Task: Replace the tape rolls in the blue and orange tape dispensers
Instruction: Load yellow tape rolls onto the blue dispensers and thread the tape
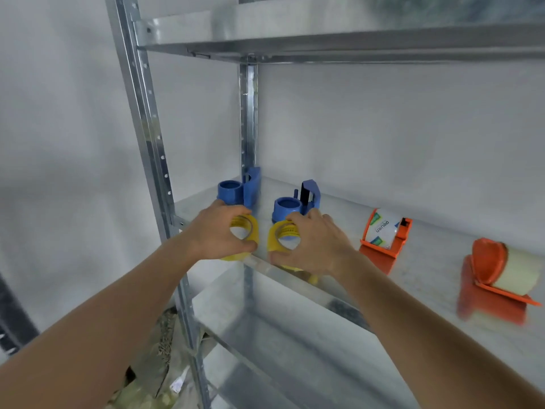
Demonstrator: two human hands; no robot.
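Two blue tape dispensers stand on the metal shelf (pixel 436 261) with bare hubs: one at the far left (pixel 239 188), one to its right (pixel 295 202). My left hand (pixel 218 231) grips a yellow tape roll (pixel 249 231) in front of the left blue dispenser. My right hand (pixel 312 243) grips a second yellow tape roll (pixel 280 234) in front of the right blue one. Further right, an orange dispenser (pixel 386 240) carries a roll with a printed label. At the far right a second orange dispenser (pixel 498 284) carries a pale roll.
The shelf belongs to a galvanised rack with an upright post (pixel 147 137) at the left and another shelf (pixel 324 36) overhead. A lower shelf (pixel 280 335) lies below my arms. A white wall stands behind.
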